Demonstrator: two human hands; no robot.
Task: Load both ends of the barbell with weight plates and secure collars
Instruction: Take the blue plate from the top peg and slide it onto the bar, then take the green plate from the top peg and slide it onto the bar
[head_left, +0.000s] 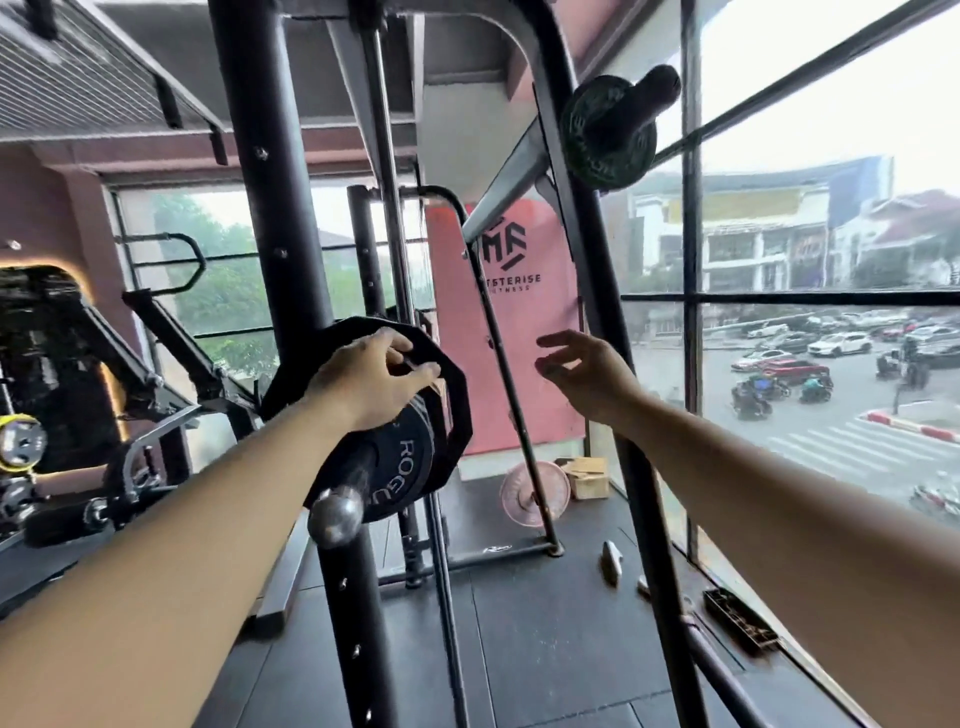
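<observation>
The barbell sleeve (340, 506) points toward me at centre left, its rounded steel end bare. Two black plates sit on it: a smaller round one marked ROGUE (402, 470) in front and a larger many-sided plate (454, 415) behind. My left hand (371, 376) rests on the upper rim of the plates, fingers curled over the edge. Off to the right of the plates, my right hand (584, 371) hangs in the air, fingers loosely spread and holding nothing. No collar shows on the sleeve.
Black rack uprights (270, 208) stand around the bar. A dark plate (608, 132) hangs on a peg at upper right. On the floor lie a pink plate (535, 493), a cardboard box (587, 478) and a small white object (612, 561). Windows run along the right.
</observation>
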